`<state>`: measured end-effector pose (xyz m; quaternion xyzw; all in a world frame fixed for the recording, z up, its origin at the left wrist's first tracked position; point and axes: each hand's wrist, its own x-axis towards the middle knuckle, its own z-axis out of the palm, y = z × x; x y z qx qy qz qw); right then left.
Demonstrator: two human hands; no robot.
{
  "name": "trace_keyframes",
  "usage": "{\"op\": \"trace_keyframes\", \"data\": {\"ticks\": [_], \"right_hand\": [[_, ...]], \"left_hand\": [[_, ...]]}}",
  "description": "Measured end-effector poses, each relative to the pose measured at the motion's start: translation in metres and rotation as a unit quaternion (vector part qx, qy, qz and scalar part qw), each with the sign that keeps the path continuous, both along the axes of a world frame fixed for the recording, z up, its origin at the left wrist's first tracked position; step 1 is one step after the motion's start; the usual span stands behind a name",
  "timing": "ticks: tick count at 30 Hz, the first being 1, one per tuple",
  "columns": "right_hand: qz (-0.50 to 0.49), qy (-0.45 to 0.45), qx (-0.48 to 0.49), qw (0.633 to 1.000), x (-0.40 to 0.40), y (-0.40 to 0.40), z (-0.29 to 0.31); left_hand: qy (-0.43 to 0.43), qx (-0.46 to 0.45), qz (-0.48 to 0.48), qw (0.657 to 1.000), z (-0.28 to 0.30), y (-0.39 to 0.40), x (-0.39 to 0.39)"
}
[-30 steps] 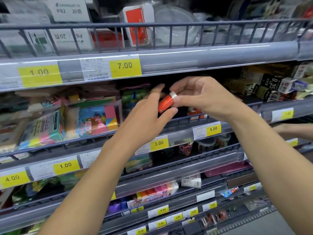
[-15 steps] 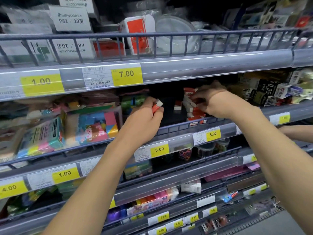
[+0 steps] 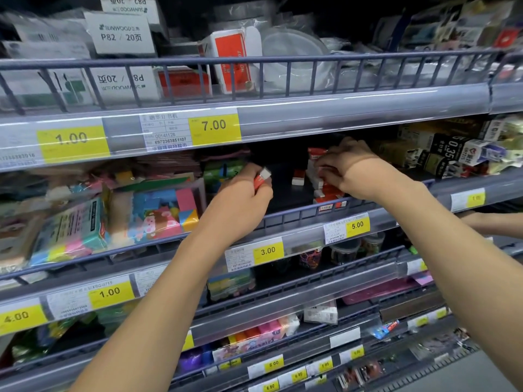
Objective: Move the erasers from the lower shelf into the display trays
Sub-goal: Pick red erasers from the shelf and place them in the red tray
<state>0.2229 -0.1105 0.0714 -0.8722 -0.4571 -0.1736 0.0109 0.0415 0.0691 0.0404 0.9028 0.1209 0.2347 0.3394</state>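
My left hand grips a red eraser with a white end, held just over the dark bare floor of the shelf. My right hand reaches into a stack of red-and-white erasers at the right of that gap, its fingers curled on them. One single eraser stands alone on the shelf between my two hands. The fingertips of my right hand are hidden among the stack.
Colourful eraser packs fill the shelf to the left, boxed goods to the right. A low wire rail fronts the shelf. Price strips run below and above. Another person's arm shows at the right edge.
My hands have parted: the right let go of the eraser and reached into the stack, while the left carried the eraser forward to the shelf. Since half a second ago, little has moved.
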Motion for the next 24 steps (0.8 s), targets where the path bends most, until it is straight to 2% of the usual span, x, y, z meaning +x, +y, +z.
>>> {"op": "trace_keyframes", "data": {"ticks": [2, 3, 4, 6, 9, 11, 14, 19, 24], "right_hand": [[0.033, 0.029, 0.089, 0.995, -0.004, -0.002, -0.001], [0.045, 0.073, 0.155, 0.984, -0.010, -0.002, 0.000], [0.060, 0.137, 0.228, 0.962, -0.017, -0.002, 0.002], [0.112, 0.277, 0.344, 0.890, -0.031, -0.002, 0.004], [0.198, 0.395, 0.393, 0.806, -0.055, -0.002, 0.006], [0.237, 0.428, 0.387, 0.782, -0.067, 0.000, 0.007], [0.247, 0.416, 0.382, 0.787, -0.076, 0.004, 0.006], [0.247, 0.400, 0.381, 0.796, -0.076, 0.005, 0.001], [0.219, 0.317, 0.352, 0.853, -0.073, 0.009, -0.001]], "left_hand": [[-0.017, -0.036, -0.004, 0.999, -0.001, 0.001, 0.003], [-0.031, -0.060, -0.010, 0.998, -0.001, 0.000, 0.004], [-0.048, -0.084, -0.018, 0.995, -0.001, 0.000, 0.005], [-0.076, -0.124, -0.032, 0.989, 0.001, -0.003, 0.006], [-0.088, -0.177, -0.064, 0.978, 0.005, -0.006, 0.004], [-0.086, -0.199, -0.094, 0.972, 0.005, -0.006, 0.001], [-0.079, -0.192, -0.144, 0.967, 0.007, -0.013, -0.002], [-0.053, -0.150, -0.124, 0.980, 0.013, -0.014, -0.005], [-0.022, -0.053, -0.090, 0.994, 0.014, -0.007, -0.007]]}}
